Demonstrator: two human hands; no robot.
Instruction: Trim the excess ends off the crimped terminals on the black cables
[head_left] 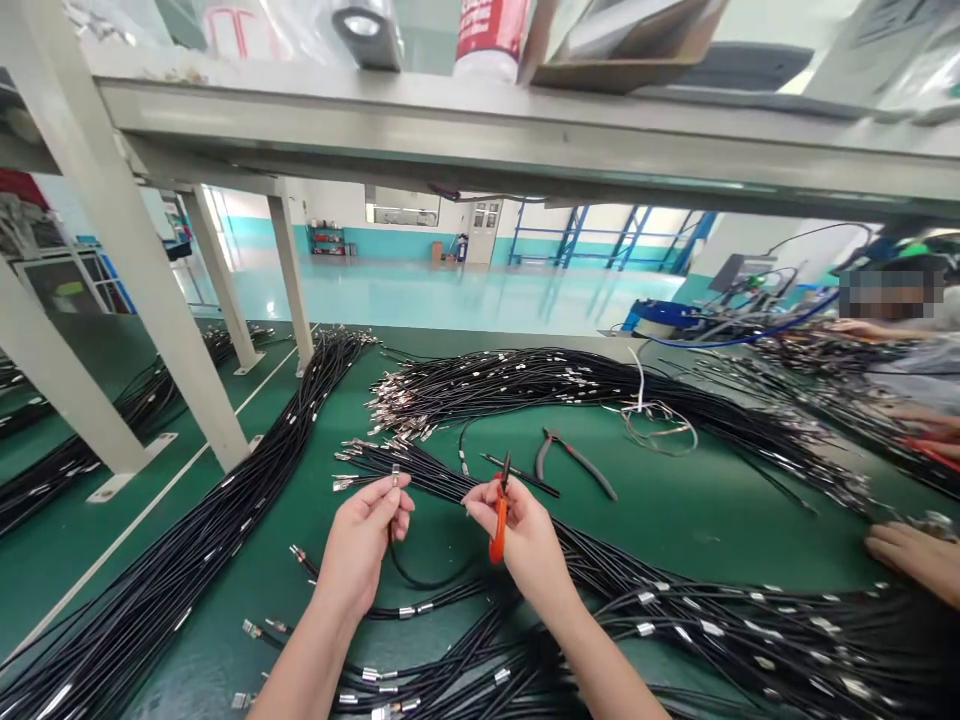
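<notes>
Pinched in my left hand (369,535) is the end of a black cable (409,577), its metal connector (395,474) pointing up above the fingertips. My right hand (525,535) is wrapped round red-handled pliers (498,530), whose dark jaws point upward; it is held a little to the right of my left hand, apart from the connector. Whether its thumb and finger also pinch something small cannot be made out. Bundled black cables (420,470) with metal ends lie just beyond both hands, and more cables (450,655) with pale sleeves lie beneath them.
Grey-handled cutters (577,465) and a thin pen-like tool (517,472) lie beyond my right hand. Large cable bundles (517,385) cross the green table (675,520). A metal shelf (480,140) spans overhead, with posts (161,270) at left. Other people's hands (915,560) are at the right.
</notes>
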